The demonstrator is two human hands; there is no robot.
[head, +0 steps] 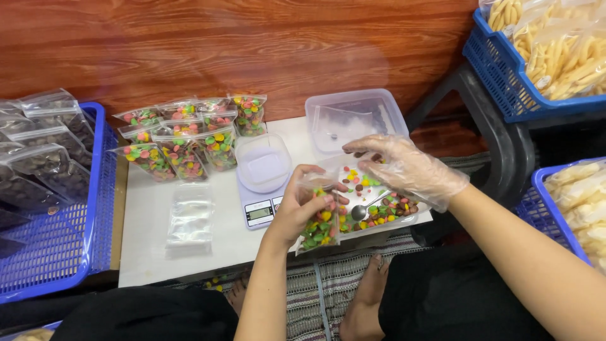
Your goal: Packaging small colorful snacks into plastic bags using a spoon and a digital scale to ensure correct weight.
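Both hands work close together over the white worktop (151, 233), seen from the head camera, the only view I have. On the left hand (303, 205) the grip is closed: its bare fingers pinch the top of a small clear bag (320, 224), which holds many little candies in green, yellow, red and orange. This bag hangs upright just at the front edge of the worktop, touching the clear tray (404, 218) beside it.

The right hand (404, 167) wears a thin transparent glove. Its fingers are bent and pressed together at the tips above the tray, near the mouth of the bag; I see a few dark pieces under the fingertips, but I cannot tell for sure if they are held. In the tray lie loose coloured candies and a metal spoon (366, 208), with its bowl toward the bag.

Just to the left of the hands stands a small white scale (262, 205) with a round clear bowl (263, 161) on it. Behind it is an empty clear box (353, 120). Filled candy bags (183, 136) stand in rows at the back left of the worktop, and a pile of empty bags (189, 221) lies in front of them. A blue basket (69, 246) with dark filled bags is at the far left.
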